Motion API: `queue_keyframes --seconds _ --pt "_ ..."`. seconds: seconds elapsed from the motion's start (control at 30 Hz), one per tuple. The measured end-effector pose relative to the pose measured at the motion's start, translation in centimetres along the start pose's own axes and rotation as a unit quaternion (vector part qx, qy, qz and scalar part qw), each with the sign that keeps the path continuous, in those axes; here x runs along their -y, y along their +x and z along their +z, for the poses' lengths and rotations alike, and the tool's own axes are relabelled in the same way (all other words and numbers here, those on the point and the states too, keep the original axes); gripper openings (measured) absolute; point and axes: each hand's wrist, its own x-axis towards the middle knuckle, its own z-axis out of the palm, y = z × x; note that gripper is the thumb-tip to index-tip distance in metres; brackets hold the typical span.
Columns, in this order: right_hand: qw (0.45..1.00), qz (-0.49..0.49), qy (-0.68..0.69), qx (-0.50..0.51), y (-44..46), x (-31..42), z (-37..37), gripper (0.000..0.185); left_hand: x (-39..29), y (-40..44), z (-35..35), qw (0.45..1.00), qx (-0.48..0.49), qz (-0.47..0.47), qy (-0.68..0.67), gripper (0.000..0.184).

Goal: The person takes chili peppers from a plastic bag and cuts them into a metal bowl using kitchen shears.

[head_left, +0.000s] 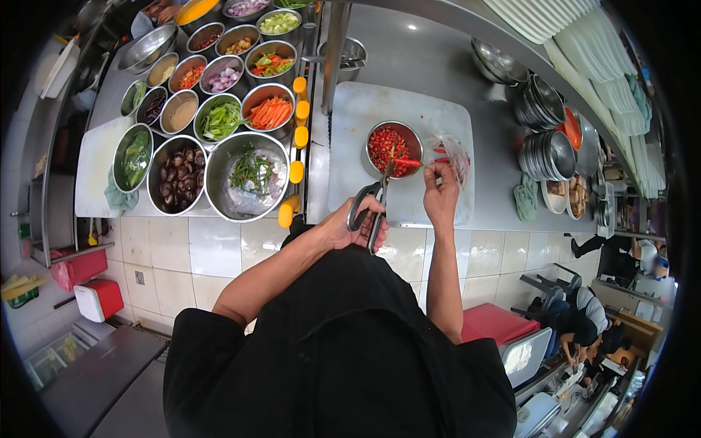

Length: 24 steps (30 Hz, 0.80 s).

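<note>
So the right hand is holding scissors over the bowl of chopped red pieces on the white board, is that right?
Wrong hand: in the head view, the left hand holds the scissors over the bowl of chopped red pieces on the white board.

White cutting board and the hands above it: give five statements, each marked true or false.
1. The left hand holds black-handled metal scissors. True.
2. Both hands hold the scissors. False: the right hand holds a slender red chili.
3. A round metal bowl of chopped red chili stands on the rectangular white board. True.
4. Nothing lies right of that bowl. False: a clear crumpled plastic bag does.
5. The blades reach over the bowl. True.
</note>
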Motion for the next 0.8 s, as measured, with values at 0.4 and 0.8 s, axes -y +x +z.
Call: queue_keyframes --seconds 0.4,0.8 --pt "1.000 0.012 0.002 -0.003 0.24 0.27 0.12 0.008 0.12 -0.08 0.03 1.000 0.000 -0.001 0.004 0.043" --pt "1.000 0.015 -0.011 -0.007 0.28 0.58 0.17 0.008 -0.03 -0.15 0.20 0.997 -0.053 0.053 0.006 0.035"
